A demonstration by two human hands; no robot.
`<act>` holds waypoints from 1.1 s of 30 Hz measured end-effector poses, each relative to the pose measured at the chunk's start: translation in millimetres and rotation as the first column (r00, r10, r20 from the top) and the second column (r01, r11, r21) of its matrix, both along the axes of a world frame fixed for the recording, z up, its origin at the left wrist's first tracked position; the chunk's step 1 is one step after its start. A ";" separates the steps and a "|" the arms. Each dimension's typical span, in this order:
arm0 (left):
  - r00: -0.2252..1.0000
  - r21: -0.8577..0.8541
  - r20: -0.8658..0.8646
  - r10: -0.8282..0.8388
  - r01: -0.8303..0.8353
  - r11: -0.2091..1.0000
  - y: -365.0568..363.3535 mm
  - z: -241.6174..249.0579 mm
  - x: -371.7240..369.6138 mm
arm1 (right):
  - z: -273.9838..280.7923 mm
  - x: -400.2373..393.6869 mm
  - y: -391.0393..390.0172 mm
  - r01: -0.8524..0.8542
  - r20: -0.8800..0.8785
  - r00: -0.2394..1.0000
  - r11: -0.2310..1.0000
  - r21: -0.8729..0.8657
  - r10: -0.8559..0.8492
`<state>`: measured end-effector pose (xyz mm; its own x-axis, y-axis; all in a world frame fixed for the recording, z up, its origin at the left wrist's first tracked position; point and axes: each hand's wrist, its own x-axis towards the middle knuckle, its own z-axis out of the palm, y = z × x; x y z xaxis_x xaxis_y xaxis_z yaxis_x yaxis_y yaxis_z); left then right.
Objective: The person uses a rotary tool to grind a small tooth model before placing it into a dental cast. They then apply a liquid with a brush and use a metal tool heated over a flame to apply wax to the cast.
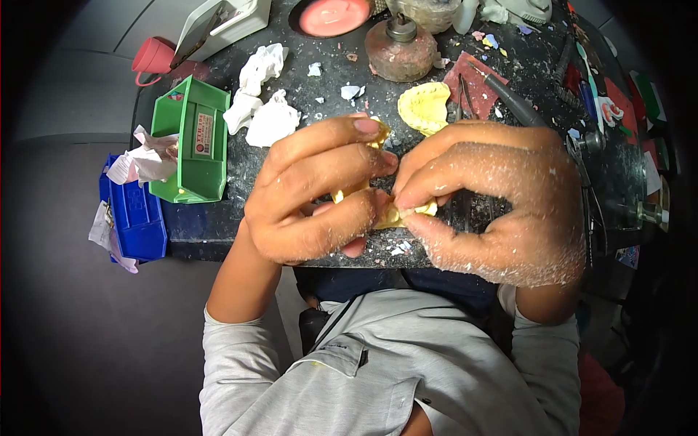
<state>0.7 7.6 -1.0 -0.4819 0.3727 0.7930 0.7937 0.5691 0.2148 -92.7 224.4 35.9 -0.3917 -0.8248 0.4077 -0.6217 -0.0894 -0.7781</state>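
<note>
My left hand [313, 192] is closed around a yellow dental cast [391, 218], held over the front edge of the dark bench. Its fingers hide most of the cast; bits of yellow show between them. My right hand [502, 196], dusted with white powder, pinches with thumb and forefinger at the cast's right side. A tiny pale bit shows at those fingertips, too small to name. Just beyond my hands lies a second yellow dental cast [424, 105] with a row of teeth along its curved edge.
A green bin [207, 163] and a blue bin [142, 218] stand at the left with crumpled paper [273, 120] nearby. A spirit burner [400, 49] and a pink-filled dish [334, 16] sit at the back. A dark-handled tool [515, 100] lies on a red sheet [476, 83].
</note>
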 end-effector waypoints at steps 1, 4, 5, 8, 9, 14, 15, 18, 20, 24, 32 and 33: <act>1.000 0.015 0.002 -0.003 0.003 1.000 -0.5 -2.2 -1.4 | -0.8 -1.1 0.2 -0.015 0.057 0.998 1.000 -0.001 0.015; 0.999 0.054 0.042 0.004 -0.007 0.999 0.3 -4.2 -1.1 | -5.8 -4.1 0.3 -0.042 0.096 0.995 0.999 0.000 0.042; 0.997 0.073 0.082 0.011 -0.017 0.997 0.0 -4.4 -0.5 | -7.6 -4.5 -0.4 -0.046 0.095 0.994 0.999 0.002 0.046; 0.998 0.040 0.058 0.019 -0.021 0.999 -3.3 -6.3 -4.0 | -9.9 -4.7 -1.1 -0.030 0.100 0.994 0.999 -0.042 0.034; 0.997 0.037 0.070 0.015 -0.017 0.999 -2.9 -6.5 -4.2 | -9.8 -4.6 -0.6 -0.031 0.140 0.989 0.999 -0.041 0.036; 0.997 0.061 0.070 0.031 -0.035 0.998 -2.8 -5.1 -5.5 | -4.5 -6.7 -1.4 -0.036 0.168 0.985 0.997 0.069 0.024; 0.997 0.066 0.070 0.035 -0.040 0.997 -2.8 -4.7 -4.6 | -0.7 -5.6 -1.8 -0.039 0.272 0.962 0.994 0.102 0.010; 0.987 0.141 0.160 -0.010 -0.013 0.990 -2.2 -4.0 -2.6 | -1.9 -5.0 -3.9 -0.057 0.436 0.900 0.990 0.129 -0.005; 0.985 0.155 0.172 -0.021 -0.006 0.988 -3.0 -4.2 -2.3 | -3.7 -6.1 -5.4 -0.067 0.497 0.868 0.990 0.121 -0.002; 0.980 0.161 0.194 -0.048 0.016 0.987 -4.5 -3.6 -2.5 | -3.2 -6.6 -7.6 -0.118 0.658 0.753 0.986 0.114 0.013; 0.962 0.230 0.265 -0.069 0.007 0.973 -2.8 -1.9 1.9 | -4.0 -7.3 -10.1 -0.149 0.747 0.665 0.981 0.125 0.006; 0.963 0.228 0.262 -0.068 0.007 0.974 -3.0 -2.0 2.0 | -3.8 -7.7 -10.8 -0.159 0.771 0.637 0.979 0.127 0.004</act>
